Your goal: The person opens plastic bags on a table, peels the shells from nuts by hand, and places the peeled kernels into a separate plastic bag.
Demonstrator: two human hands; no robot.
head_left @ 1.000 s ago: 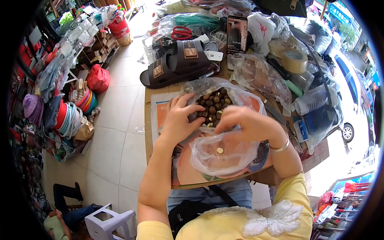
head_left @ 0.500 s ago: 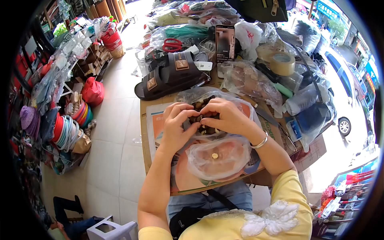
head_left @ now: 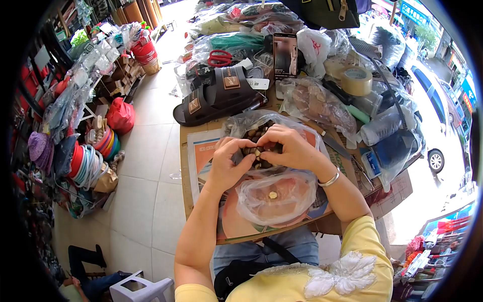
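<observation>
Over bagged brown nuts (head_left: 253,134), left hand (head_left: 228,163), right hand (head_left: 292,148), fingers (head_left: 271,136) close together

Dark brown, round nuts (head_left: 250,135) are heaped in a translucent plastic bag (head_left: 241,122), which is spread open farther in from the near edge of the tabletop (head_left: 185,168) — nearer its left edge than its right. The heap is partly hidden from sight. A small nut piece (head_left: 257,152), pale in part, is held just over the heap's near side. Close to the near edge, a second clear bag (head_left: 245,202) is laid open, its sides crumpled — one pale, yellowish kernel (head_left: 273,195) is contained in it.
</observation>
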